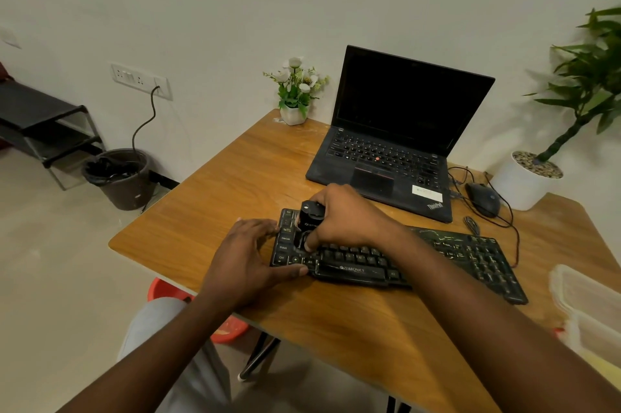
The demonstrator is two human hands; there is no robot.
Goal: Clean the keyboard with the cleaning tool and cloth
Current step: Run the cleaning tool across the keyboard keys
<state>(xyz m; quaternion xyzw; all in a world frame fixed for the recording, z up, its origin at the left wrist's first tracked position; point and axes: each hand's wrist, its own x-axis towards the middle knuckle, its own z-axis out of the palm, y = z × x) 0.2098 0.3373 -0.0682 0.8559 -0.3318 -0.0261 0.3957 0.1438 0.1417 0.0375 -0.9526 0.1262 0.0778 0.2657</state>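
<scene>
Right hand [349,217] clasps the cleaning tool [309,212] at the keyboard [437,251]'s left end, its long axis running rightward; left hand [245,254], fingers [265,227] extended, braces that same end.

Matt black plastic keyboard [420,261], wood-grain table [235,177]

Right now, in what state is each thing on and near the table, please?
keyboard: lies flat on the table.
cleaning tool: gripped by the right hand, pressed on the left keys.
left hand: rests on the keyboard's left end.
laptop: lid open, screen dark.
mouse: idle beside the laptop, cable attached.
bin: lined with a black bag.
wall plug: plugged in.
</scene>
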